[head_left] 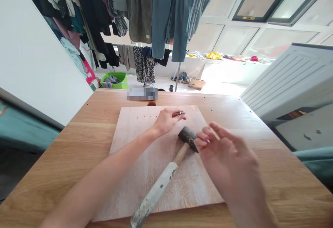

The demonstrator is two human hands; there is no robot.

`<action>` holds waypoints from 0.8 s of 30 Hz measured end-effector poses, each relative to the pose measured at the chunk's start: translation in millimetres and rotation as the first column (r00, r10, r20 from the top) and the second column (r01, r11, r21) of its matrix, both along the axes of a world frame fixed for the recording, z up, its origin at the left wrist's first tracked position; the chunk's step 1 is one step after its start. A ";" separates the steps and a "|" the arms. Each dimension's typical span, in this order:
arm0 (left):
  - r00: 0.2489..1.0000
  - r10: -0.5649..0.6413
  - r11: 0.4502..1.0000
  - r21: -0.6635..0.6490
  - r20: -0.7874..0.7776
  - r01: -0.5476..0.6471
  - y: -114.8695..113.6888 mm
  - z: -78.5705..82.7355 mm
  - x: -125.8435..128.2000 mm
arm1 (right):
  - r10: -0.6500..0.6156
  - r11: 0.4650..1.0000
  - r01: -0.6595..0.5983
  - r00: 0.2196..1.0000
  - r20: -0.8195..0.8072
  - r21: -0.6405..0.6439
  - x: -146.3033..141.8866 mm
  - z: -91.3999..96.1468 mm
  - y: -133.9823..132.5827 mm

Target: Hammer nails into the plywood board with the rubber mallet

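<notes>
The left hand (168, 119) sits just above the middle of the frame, its arm running up from the lower left. Its fingertips are pinched together on some small metal pieces (179, 113), too small to tell apart, held low over the far part of a pale wooden board (135, 144). The right hand (225, 153) comes in from the lower right with its fingers spread and loose, grasping nothing; its fingertips are just beside the dark head of a hammer (187, 137), and whether they touch it cannot be told. The hammer lies flat on the board, head near the centre of the frame, its worn, whitish handle slanting down to the bottom edge and overhanging the board's near side. The board rests on a light wooden table (273, 172). Across the top of the frame clothes (161, 16) hang in a row, and a green basket (122, 81) stands on the floor beyond the table at upper left
</notes>
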State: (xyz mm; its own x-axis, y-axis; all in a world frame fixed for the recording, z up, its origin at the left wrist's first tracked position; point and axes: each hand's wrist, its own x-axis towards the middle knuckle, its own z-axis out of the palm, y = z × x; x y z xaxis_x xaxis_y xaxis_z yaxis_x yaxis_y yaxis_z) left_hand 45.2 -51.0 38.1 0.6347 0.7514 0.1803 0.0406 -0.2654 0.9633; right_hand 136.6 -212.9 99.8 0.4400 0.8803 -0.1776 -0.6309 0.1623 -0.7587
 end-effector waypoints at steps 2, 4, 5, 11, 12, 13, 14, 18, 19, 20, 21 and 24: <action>0.999 -0.031 0.999 -0.026 -0.012 0.031 -8.1 6.9 -28.7 | 0.041 0.999 -0.043 0.991 -0.128 -0.013 -8.1 -3.7 5.7; 0.998 -0.031 0.999 -0.022 -0.047 0.030 -17.2 12.3 -56.9 | 0.077 0.995 -0.087 0.977 -0.200 -0.041 -16.4 -9.2 10.6; 0.997 -0.015 1.000 -0.007 -0.077 0.015 -21.6 13.8 -69.9 | 0.096 0.992 -0.109 0.976 -0.195 -0.058 -20.1 -11.8 12.5; 0.961 0.128 0.987 0.125 -0.244 -0.100 -40.1 5.0 -122.9 | 0.183 0.975 -0.193 0.978 -0.103 -0.108 -37.4 -21.5 20.3; 0.958 0.136 0.982 0.158 -0.252 -0.098 -41.4 2.2 -127.6 | 0.191 0.974 -0.202 0.976 -0.108 -0.104 -40.2 -22.5 21.6; 0.956 0.143 0.976 0.197 -0.255 -0.094 -42.2 -0.3 -131.3 | 0.200 0.972 -0.211 0.973 -0.112 -0.101 -43.0 -23.4 22.9; 0.955 0.150 0.968 0.236 -0.256 -0.088 -42.7 -2.3 -134.3 | 0.209 0.970 -0.221 0.971 -0.113 -0.101 -45.9 -24.2 24.3; 0.957 0.148 0.936 0.347 -0.250 -0.055 -43.6 -4.6 -142.2 | 0.229 0.963 -0.236 0.971 -0.063 -0.130 -56.2 -25.6 29.3; 0.957 0.139 0.928 0.369 -0.253 -0.038 -44.1 -3.7 -143.7 | 0.236 0.962 -0.239 0.971 -0.041 -0.134 -58.4 -25.4 30.4; 0.958 0.129 0.920 0.391 -0.258 -0.018 -44.8 -2.3 -145.2 | 0.243 0.960 -0.243 0.970 -0.014 -0.137 -60.4 -25.1 31.5; 0.958 0.118 0.912 0.409 -0.263 0.000 -45.7 -0.5 -146.5 | 0.250 0.959 -0.245 0.968 0.016 -0.140 -62.1 -24.8 32.6; 0.958 0.091 0.899 0.437 -0.272 0.039 -49.0 5.7 -149.0 | 0.280 0.952 -0.259 0.953 0.119 -0.162 -65.9 -25.0 36.6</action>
